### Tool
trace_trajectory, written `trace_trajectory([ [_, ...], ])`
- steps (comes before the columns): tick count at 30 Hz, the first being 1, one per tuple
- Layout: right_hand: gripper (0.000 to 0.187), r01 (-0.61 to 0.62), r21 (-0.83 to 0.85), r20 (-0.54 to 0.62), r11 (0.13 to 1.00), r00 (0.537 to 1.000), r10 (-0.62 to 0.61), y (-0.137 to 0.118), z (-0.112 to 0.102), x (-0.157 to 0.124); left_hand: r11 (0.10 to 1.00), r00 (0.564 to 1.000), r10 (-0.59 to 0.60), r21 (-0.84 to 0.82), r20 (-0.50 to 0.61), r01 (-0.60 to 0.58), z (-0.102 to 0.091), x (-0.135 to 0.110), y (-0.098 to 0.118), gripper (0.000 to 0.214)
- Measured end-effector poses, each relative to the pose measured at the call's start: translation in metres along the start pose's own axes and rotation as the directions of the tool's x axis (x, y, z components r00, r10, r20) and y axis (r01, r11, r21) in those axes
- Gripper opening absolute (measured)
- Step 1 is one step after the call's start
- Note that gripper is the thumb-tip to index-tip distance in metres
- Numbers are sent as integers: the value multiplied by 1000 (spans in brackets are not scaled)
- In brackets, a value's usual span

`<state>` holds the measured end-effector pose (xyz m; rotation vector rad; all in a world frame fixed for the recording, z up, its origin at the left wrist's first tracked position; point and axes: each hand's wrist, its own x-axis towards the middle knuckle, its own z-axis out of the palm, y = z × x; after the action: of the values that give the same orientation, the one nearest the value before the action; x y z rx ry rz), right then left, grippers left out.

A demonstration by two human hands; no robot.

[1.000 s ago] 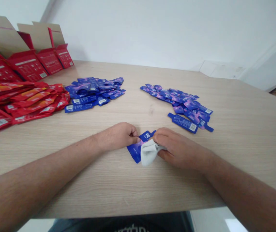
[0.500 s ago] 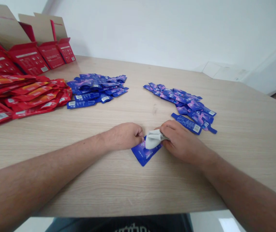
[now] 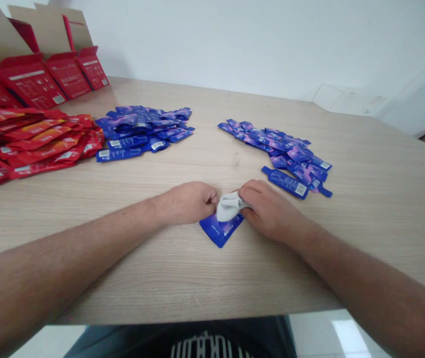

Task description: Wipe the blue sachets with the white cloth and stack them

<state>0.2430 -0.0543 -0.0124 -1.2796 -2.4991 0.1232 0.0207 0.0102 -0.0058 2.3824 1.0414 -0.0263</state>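
A blue and purple sachet [image 3: 220, 233] lies flat on the table in front of me, one corner toward me. My left hand [image 3: 197, 203] is closed at its upper left edge, fingertips pinching there. In my right hand [image 3: 266, 208] is a bunched white cloth [image 3: 228, 206], pressed over the upper part of the sachet. The cloth and both hands hide the sachet's far end.
Blue sachets are heaped at centre left [image 3: 147, 130] and at right [image 3: 283, 149]. Red sachets [image 3: 44, 139] pile up at far left, before several open red boxes [image 3: 35, 79]. A white wall [image 3: 212, 44] stands behind the table [image 3: 152, 278].
The cloth in my right hand has moved slightly left over the sachet, closer to my left hand. My left hand keeps its place at the sachet's edge. The view has shifted a little.
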Motion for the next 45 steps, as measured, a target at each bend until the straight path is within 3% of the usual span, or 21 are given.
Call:
trace_trajectory([
  [4,19,204,113,110,973,970,-216,-21,4,-4,999,999,32,-3,6,-32,0,0,-1,20],
  [6,23,236,153,152,960,954,-259,-22,2,-7,999,999,43,1,-2,-43,0,0,-2,21],
  [12,16,69,30,179,997,981,-74,9,-11,2,999,999,38,32,-14,-38,0,2,-2,21],
  [16,12,13,-63,218,998,976,1,12,-20,19,998,998,56,26,-25,-55,0,2,-1,20],
  [23,13,47,-102,256,994,967,-19,9,-24,34,997,995,68,47,-69,-65,1,1,0,21],
  [28,10,18,-22,164,1000,986,-15,-2,-13,22,999,997,50,7,-51,-49,0,0,-1,21],
  [32,14,162,47,114,986,979,-167,-24,-3,10,997,998,57,-57,-1,-57,-3,-1,-3,20],
  [36,21,330,81,198,940,919,-340,-27,-6,6,995,997,75,-71,22,-74,-4,-2,-5,17],
  [39,15,251,16,202,968,947,-249,-10,-10,9,996,999,42,-78,30,-40,-5,-2,-4,18],
  [42,12,104,-48,78,993,992,-100,2,-6,13,997,999,32,-78,20,-30,-5,-4,-2,15],
  [45,11,95,-31,32,995,995,-94,-2,0,15,998,999,31,-62,20,-30,-5,-5,-3,12],
])
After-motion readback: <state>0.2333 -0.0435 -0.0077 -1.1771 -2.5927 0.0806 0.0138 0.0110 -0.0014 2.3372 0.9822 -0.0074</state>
